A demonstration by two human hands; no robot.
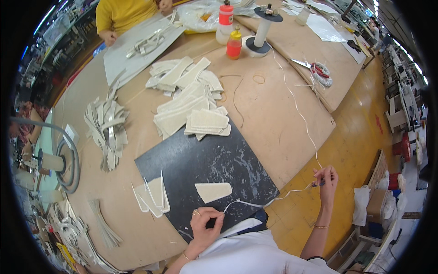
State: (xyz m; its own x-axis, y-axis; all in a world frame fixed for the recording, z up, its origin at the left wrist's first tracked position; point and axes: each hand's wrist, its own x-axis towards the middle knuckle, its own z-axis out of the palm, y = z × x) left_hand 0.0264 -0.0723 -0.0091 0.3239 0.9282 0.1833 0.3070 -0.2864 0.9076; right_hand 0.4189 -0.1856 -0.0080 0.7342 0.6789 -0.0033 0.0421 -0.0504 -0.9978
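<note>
My left hand (206, 226) is closed in a pinch on one end of a narrow white tape (285, 195), at the near edge of a scuffed black board (237, 155). Off the table's right edge, my right hand (326, 179) grips the same tape. Something small and dark blue shows at its fingers, too small to name. From there the tape runs up to a white spool (262, 34) with black ends. Just beyond my left hand, one cream tapered fabric piece (213, 192) lies flat on the board. Several similar pieces with white edging (155, 196) overlap on the board's left edge.
A large pile of cream pieces (191, 98) covers the board's far corner. Left of it lie heaped pale strips (107, 130). Two glue bottles (234, 45) stand near the spool; scissors (302, 64) lie far right. A person in yellow (125, 16) sits across the table.
</note>
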